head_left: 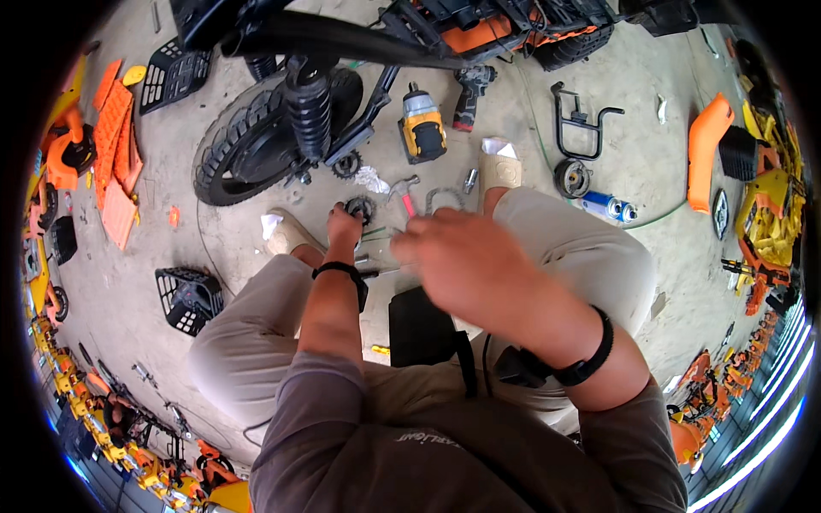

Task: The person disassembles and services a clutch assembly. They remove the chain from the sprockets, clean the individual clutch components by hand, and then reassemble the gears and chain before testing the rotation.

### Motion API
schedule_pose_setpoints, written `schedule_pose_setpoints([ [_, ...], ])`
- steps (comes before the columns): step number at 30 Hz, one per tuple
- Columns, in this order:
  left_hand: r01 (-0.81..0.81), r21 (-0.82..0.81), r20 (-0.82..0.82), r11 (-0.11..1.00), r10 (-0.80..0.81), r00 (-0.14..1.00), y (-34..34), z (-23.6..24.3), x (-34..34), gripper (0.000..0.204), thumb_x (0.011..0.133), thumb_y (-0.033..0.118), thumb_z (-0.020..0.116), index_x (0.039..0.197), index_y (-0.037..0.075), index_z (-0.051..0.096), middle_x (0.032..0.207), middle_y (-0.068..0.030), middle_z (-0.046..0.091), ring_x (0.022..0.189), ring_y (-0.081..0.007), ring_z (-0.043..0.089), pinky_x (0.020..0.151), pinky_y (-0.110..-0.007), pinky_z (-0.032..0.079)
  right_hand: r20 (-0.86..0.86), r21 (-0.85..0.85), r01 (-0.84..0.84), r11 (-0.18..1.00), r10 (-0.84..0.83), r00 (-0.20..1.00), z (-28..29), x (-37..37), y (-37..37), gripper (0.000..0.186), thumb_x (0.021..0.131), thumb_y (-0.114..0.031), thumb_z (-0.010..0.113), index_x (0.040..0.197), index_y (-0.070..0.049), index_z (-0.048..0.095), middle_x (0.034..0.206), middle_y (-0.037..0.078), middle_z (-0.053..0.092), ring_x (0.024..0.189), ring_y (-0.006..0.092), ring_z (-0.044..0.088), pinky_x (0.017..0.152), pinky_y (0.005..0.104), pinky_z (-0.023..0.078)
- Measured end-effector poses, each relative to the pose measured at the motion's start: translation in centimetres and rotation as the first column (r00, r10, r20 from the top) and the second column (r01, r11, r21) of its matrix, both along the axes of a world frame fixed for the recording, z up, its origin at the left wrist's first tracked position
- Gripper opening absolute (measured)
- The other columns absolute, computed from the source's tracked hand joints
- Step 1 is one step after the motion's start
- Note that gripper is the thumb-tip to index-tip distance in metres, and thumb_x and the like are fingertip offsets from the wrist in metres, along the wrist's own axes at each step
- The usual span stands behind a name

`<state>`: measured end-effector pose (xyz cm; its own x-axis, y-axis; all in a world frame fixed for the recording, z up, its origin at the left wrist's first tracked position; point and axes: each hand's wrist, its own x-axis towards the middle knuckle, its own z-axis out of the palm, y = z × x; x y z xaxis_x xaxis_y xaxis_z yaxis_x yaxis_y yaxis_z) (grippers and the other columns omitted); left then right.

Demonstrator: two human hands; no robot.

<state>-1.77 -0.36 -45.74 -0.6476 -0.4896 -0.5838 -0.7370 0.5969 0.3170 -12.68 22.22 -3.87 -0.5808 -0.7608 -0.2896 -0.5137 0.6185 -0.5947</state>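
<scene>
My left hand [345, 224] is closed on a small black toothed part [362, 209] low over the floor between my feet. My right hand [453, 256] is raised to the right of it, smeared by motion, so what it holds, if anything, is unclear. Just beyond my hands lie a claw hammer with a red-pink handle [405, 195], a length of chain [434, 193], a socket [470, 181] and a crumpled white rag [371, 179]. A yellow-black power tool [422, 135] and a dark drill [469, 92] lie farther forward.
A bike's front tyre [227, 150] and fork stand ahead-left. Orange panels [115, 145] and a black crate [188, 299] lie left. A metal frame [579, 128], blue-white spray cans [603, 205] and an orange cover [708, 154] lie right. Many orange and yellow vehicles line the rim.
</scene>
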Motion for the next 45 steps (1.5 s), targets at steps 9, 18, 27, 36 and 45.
schedule_pose_setpoints([
  [9,0.091,-0.107,0.116,0.990,-0.078,0.990,0.0,1.0,-1.8,0.077,0.072,0.032,0.084,0.135,0.008,0.045,0.128,-0.0181,0.059,0.120,-0.0363,0.056,0.104,-0.044,0.043,0.048,-0.027,-0.159,0.987,0.160,0.986,-2.0,1.9,-0.8,0.006,0.082,-0.012,0.061,0.086,-0.008,0.062,0.086,0.006,0.059,0.085,0.0256,0.060,0.073,0.0370,0.052],
  [18,-0.039,0.128,0.095,0.991,0.027,0.995,-1.3,1.2,-1.8,0.038,0.076,0.023,0.078,0.104,-0.001,0.070,0.103,-0.0209,0.071,0.097,-0.0363,0.068,0.084,-0.042,0.055,0.076,0.065,-0.314,0.947,0.309,0.948,-0.9,3.6,-1.0,0.003,0.080,-0.011,0.060,0.081,-0.008,0.062,0.089,0.005,0.060,0.090,0.0279,0.062,0.078,0.0412,0.053],
  [27,-0.256,0.664,0.197,0.703,0.166,0.966,-3.0,17.2,-6.3,0.037,0.085,0.010,0.073,0.119,0.007,0.058,0.097,-0.0061,0.067,0.087,-0.0165,0.065,0.070,-0.030,0.056,0.124,-0.173,-0.147,0.974,0.170,0.978,1.5,-0.3,2.4,0.016,0.086,-0.022,0.064,0.084,-0.006,0.063,0.078,0.017,0.062,0.080,0.0370,0.062,0.070,0.0474,0.047],
  [36,0.143,0.573,-0.386,0.807,0.112,0.915,-3.1,41.3,-5.3,0.028,0.094,0.012,0.063,0.120,0.003,0.058,0.103,-0.0044,0.066,0.094,-0.0133,0.062,0.084,-0.027,0.051,0.176,-0.534,0.074,0.842,0.025,0.984,5.5,-3.4,1.5,0.020,0.092,-0.023,0.064,0.098,-0.004,0.068,0.068,0.013,0.061,0.063,0.0273,0.059,0.062,0.0390,0.047],
  [45,0.251,0.707,-0.671,0.661,0.515,0.533,3.6,45.1,-0.6,0.030,0.101,0.012,0.054,0.127,-0.003,0.052,0.116,-0.0110,0.064,0.101,-0.0182,0.064,0.090,-0.033,0.054,0.185,-0.692,0.274,0.667,-0.203,0.961,6.7,-1.8,0.0,0.021,0.087,-0.016,0.075,0.098,0.001,0.070,0.089,0.009,0.071,0.084,0.0135,0.066,0.075,0.0291,0.051],
])
